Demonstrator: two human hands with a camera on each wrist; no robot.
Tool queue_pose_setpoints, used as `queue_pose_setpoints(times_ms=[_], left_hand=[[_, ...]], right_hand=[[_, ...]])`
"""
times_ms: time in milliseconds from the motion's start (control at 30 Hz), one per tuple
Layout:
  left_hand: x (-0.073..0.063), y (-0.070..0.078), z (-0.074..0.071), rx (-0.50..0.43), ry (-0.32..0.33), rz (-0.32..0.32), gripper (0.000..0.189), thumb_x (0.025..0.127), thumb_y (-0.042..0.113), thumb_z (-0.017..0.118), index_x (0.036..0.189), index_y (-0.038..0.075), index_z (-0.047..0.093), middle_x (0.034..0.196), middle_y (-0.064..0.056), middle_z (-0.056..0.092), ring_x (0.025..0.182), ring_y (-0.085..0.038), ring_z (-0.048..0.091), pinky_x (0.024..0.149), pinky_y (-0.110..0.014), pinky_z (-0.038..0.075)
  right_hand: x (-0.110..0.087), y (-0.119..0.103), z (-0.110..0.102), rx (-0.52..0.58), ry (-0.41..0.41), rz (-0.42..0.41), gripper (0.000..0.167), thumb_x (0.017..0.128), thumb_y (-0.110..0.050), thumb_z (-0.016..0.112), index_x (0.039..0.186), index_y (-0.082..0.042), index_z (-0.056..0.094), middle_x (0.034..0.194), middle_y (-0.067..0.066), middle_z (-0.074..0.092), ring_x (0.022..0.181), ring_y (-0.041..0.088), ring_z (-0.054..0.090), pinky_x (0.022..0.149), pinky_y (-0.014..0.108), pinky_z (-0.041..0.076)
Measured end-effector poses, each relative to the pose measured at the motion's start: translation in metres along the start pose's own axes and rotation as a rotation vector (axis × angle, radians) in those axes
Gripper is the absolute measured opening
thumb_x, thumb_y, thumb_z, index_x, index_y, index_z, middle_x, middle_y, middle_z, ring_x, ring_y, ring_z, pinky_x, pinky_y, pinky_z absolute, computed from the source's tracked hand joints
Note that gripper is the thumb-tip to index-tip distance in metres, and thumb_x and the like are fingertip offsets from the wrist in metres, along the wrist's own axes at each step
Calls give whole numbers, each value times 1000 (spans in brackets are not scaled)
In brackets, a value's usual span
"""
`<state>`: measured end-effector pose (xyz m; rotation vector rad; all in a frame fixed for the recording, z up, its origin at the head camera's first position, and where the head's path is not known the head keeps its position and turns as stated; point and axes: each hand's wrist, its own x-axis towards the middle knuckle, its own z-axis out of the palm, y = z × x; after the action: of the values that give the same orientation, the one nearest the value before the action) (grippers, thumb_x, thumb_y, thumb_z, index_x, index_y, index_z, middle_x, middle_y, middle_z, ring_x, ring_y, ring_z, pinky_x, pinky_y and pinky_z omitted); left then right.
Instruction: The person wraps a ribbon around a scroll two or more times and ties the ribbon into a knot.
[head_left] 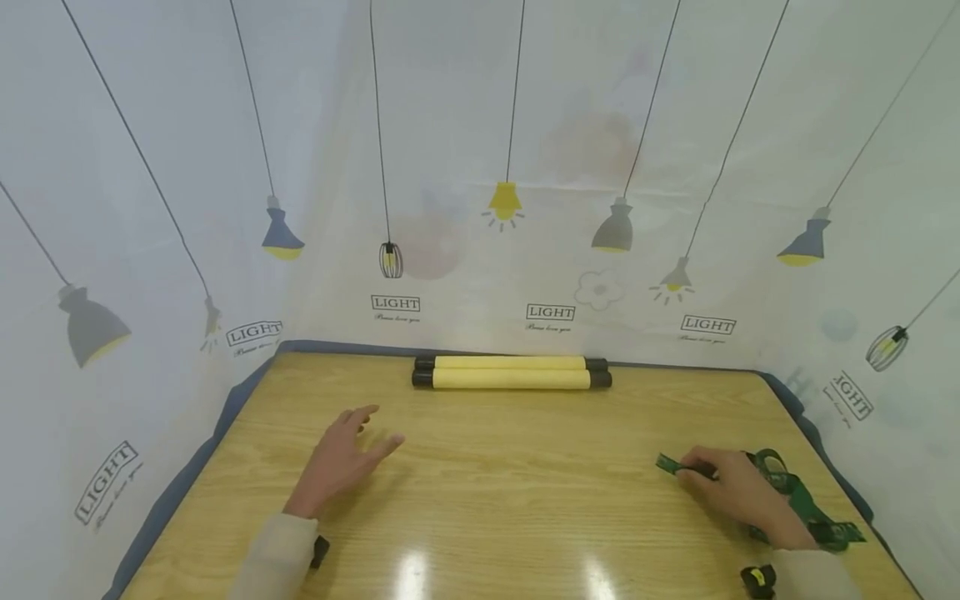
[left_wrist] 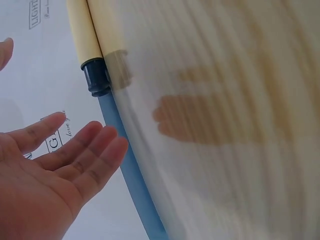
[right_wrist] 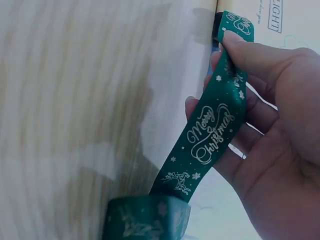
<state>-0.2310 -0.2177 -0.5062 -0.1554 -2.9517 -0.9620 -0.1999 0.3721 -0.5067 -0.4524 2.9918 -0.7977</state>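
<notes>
Between thumb and fingers, my right hand [head_left: 731, 492] pinches a green ribbon [right_wrist: 207, 130] near one end. White "Merry Christmas" lettering, snowflakes and a reindeer are printed on it. The short end sticks out past the fingertips, while the rest of the ribbon [head_left: 806, 508] lies in loops under and beyond the hand at the table's right. My left hand [head_left: 341, 458] hovers over the left part of the table, fingers spread and holding nothing. In the left wrist view its palm [left_wrist: 45, 195] shows, with the fingers loosely extended.
Two yellow rolls [head_left: 512, 379] with black ends lie side by side at the back edge of the wooden table [head_left: 510, 467]. A white sheet [head_left: 465, 125] printed with hanging lamps surrounds the back and sides. Blue edging [head_left: 217, 425] runs along the table's border.
</notes>
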Motion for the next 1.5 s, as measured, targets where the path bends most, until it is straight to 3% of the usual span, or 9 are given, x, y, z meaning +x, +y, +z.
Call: queue_pose_setpoints(times_ms=[133, 500, 733, 967, 1067, 1233, 1500], left_hand=[[0, 4, 4, -87, -20, -9, 94, 89, 76, 58, 156, 11, 40, 152, -21, 49, 134, -42, 53, 105, -62, 48], [1, 16, 14, -263, -66, -9, 90, 89, 70, 65, 156, 14, 42, 150, -18, 51, 135, -37, 52, 109, -57, 46], [-1, 28, 22, -341, -87, 38, 84, 92, 63, 66, 156, 14, 41, 151, -18, 50, 134, -37, 53, 108, -58, 47], [1, 41, 33, -385, -99, 64, 82, 93, 61, 67, 156, 15, 42, 149, -16, 53, 132, -35, 54, 107, -57, 47], [2, 46, 37, -402, -106, 76, 81, 93, 60, 68, 155, 15, 42, 148, -15, 54, 131, -33, 55, 107, -55, 48], [2, 53, 42, -428, -128, 83, 79, 93, 59, 68, 155, 17, 44, 146, -14, 55, 131, -30, 55, 106, -53, 49], [3, 63, 51, -449, -163, 123, 73, 95, 56, 67, 153, 15, 46, 144, -15, 56, 127, -30, 58, 105, -53, 50]], right_hand=[[2, -9, 1, 1, 17, 33, 12, 98, -33, 70, 101, -22, 73, 93, -10, 72, 78, -3, 60, 67, 25, 51], [14, -33, 8, 34, 109, 0, 8, 98, -32, 71, 98, -24, 73, 91, -12, 72, 81, -2, 63, 68, 25, 52], [18, -50, 9, 63, 110, -29, 6, 98, -32, 71, 98, -25, 73, 90, -11, 72, 78, -2, 60, 68, 25, 51], [24, -60, 10, 128, 54, 1, 15, 100, -39, 67, 101, -25, 74, 98, -6, 75, 94, 14, 71, 74, 28, 55], [27, -63, 12, 210, 12, 17, 23, 101, -40, 65, 104, -19, 74, 92, 1, 73, 79, 14, 68, 65, 27, 53], [34, -68, 19, 321, -8, -1, 28, 101, -38, 65, 105, -11, 73, 74, 11, 67, 50, 8, 50, 47, 27, 44], [41, -83, 23, 332, -38, -24, 27, 101, -38, 65, 105, -12, 72, 71, 14, 64, 48, 5, 43, 45, 26, 40]])
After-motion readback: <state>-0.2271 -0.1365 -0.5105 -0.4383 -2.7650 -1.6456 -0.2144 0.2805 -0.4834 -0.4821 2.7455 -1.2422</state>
